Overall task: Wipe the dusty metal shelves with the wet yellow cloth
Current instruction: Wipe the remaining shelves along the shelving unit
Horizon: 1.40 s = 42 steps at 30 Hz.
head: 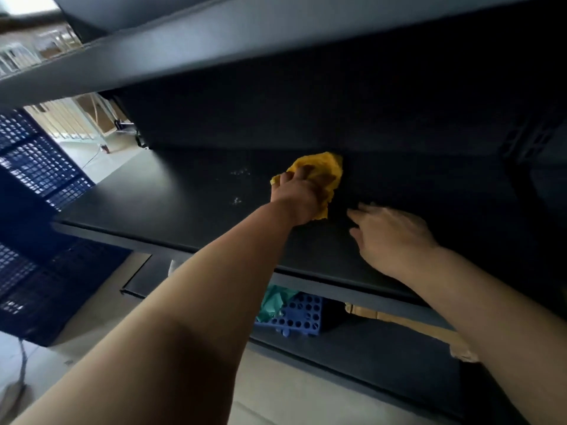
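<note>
A dark metal shelf [171,194] runs across the middle of the view, with small pale specks on it to the left of the cloth. My left hand [299,199] reaches deep onto the shelf and grips a bunched yellow cloth [322,168], holding it down on the surface near the back panel. My right hand [389,237] rests flat on the same shelf, just right of the cloth, fingers straight and spread, holding nothing.
Another dark shelf [276,35] hangs close overhead. On the lower shelf sit a blue perforated rack [299,314], a green cloth [274,300] and brown cardboard [408,323]. A blue mesh panel [33,167] stands at the left.
</note>
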Available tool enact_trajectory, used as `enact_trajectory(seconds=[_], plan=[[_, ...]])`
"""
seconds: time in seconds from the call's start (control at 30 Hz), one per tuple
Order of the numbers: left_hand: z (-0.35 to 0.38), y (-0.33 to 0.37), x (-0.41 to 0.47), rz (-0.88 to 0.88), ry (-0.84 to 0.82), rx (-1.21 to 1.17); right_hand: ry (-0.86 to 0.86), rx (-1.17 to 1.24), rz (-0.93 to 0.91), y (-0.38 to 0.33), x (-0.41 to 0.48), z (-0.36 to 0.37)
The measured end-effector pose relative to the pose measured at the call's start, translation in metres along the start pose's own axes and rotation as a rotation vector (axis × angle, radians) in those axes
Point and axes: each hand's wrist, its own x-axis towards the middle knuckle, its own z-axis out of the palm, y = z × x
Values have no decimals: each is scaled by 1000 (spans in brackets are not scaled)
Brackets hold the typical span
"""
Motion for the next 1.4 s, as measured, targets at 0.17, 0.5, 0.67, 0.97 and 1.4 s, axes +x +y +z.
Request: enact_trajectory(seconds=[0.17,0.5,0.67,0.97,1.4], plan=[[-1,-3,18,42,29,-32,75,-13,20,-16,15,0],[-8,-102,29,-90,47,-60,86,25,10,-61,48,5],[-8,-134,32,-174,30,-93,119,99,7,-78,62,5],[-14,-121,-16,-115,-32,-1029,153,330,-7,-119,99,2],[-7,-275,-48,-407,202,-75,-7,45,158,-174,128,19]])
